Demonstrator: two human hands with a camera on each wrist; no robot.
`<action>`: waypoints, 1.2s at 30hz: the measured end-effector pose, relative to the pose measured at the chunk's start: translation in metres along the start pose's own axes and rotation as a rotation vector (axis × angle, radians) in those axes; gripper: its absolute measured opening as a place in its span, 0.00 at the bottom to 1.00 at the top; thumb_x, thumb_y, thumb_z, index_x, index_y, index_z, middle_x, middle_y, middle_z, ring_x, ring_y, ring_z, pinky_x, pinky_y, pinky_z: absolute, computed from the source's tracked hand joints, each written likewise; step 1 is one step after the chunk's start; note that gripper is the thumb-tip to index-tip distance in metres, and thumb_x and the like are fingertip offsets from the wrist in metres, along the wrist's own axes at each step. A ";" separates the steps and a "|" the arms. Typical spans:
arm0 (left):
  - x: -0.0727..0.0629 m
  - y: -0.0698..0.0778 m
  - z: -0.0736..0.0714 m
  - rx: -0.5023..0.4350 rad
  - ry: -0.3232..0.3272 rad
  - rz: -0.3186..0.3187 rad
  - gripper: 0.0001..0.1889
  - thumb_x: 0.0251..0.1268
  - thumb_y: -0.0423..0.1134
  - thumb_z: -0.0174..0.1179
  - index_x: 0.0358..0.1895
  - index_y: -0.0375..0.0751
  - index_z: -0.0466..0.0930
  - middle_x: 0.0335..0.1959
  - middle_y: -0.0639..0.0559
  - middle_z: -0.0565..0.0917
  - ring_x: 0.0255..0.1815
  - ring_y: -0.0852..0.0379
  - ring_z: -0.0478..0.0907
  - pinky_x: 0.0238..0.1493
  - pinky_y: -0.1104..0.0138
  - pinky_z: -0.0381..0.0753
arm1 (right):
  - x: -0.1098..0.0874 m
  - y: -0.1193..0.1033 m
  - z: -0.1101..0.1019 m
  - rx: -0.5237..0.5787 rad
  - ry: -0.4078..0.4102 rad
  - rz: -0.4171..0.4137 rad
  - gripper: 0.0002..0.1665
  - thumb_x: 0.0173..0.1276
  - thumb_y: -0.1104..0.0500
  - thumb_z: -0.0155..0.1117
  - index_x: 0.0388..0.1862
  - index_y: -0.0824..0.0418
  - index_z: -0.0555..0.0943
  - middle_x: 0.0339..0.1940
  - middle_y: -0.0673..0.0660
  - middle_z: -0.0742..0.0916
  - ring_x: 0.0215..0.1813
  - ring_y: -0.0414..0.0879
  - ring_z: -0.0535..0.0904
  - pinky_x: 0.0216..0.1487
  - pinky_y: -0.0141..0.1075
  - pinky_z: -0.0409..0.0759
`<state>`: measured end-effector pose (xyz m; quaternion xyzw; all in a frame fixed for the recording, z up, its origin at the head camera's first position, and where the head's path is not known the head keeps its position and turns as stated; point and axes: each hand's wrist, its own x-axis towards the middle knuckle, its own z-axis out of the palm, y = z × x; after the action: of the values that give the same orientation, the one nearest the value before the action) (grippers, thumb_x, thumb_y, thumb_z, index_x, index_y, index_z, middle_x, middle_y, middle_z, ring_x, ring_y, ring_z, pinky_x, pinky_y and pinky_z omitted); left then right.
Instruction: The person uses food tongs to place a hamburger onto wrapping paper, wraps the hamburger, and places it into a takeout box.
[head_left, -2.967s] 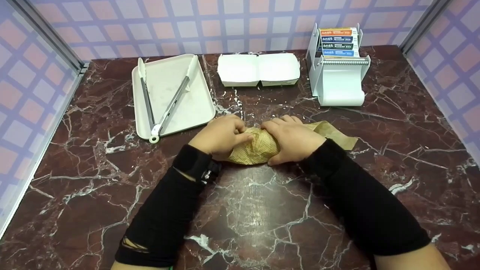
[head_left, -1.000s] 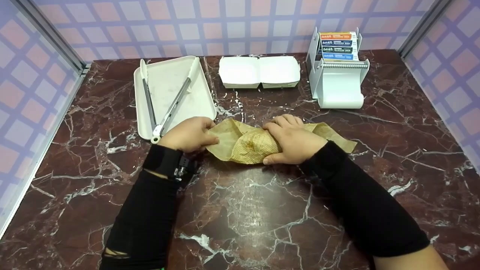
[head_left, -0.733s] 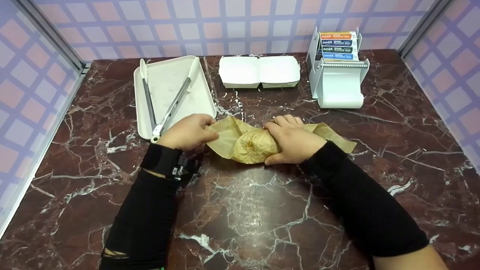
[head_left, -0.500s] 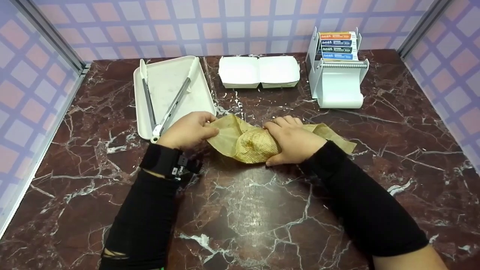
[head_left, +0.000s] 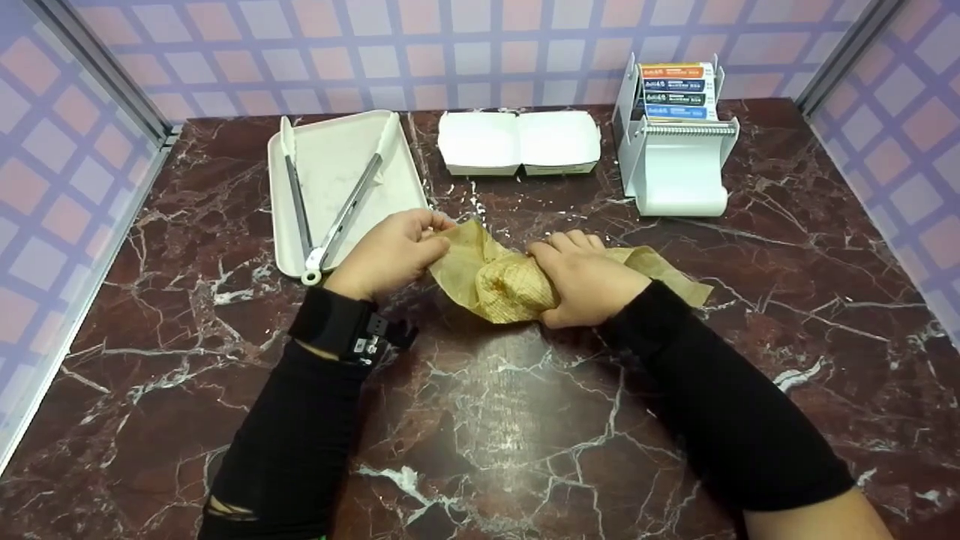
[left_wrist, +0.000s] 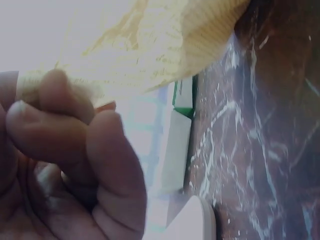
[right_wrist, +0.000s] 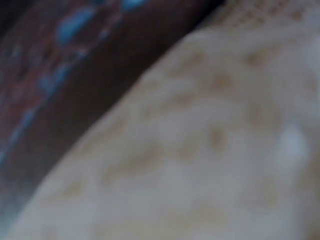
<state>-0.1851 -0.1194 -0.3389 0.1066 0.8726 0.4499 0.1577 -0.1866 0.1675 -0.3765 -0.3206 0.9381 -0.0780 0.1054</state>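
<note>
A rounded bundle (head_left: 517,292) wrapped in tan printed paper lies on the table, its contents hidden. My left hand (head_left: 401,247) pinches the loose left end of the wrapping paper (head_left: 459,262) between thumb and fingers and holds it raised. In the left wrist view that paper (left_wrist: 150,55) stretches away from the curled fingers (left_wrist: 117,165). My right hand (head_left: 589,281) grips the bundle from its right side, thumb toward the near edge and fingers over the far side. Past it, the paper's flat right tail (head_left: 667,274) sticks out. Blurred paper (right_wrist: 165,160) fills most of the right wrist view.
Behind my left hand is a pale tray (head_left: 337,172) with spread tongs (head_left: 349,202) on it. An opened white box (head_left: 517,142) stands at the back middle. To its right is a white dispenser (head_left: 682,165) holding several label rolls. Patterned walls enclose the table.
My left hand has gone from the bundle's left side out to the left, drawing the paper end open. Since then it has risen slightly away and rightward, lifting that end. My right hand has stayed put.
</note>
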 end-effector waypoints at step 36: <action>-0.005 0.031 0.044 -0.213 0.002 -0.006 0.27 0.86 0.46 0.44 0.81 0.45 0.64 0.68 0.42 0.82 0.52 0.54 0.85 0.62 0.62 0.83 | -0.003 -0.008 0.005 -0.074 0.046 0.000 0.59 0.67 0.42 0.74 0.83 0.70 0.56 0.81 0.70 0.68 0.82 0.66 0.62 0.87 0.58 0.55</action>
<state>-0.1621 -0.0702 -0.3371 0.0863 0.8203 0.5397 0.1686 -0.1784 0.1621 -0.3794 -0.3223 0.9426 -0.0507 0.0719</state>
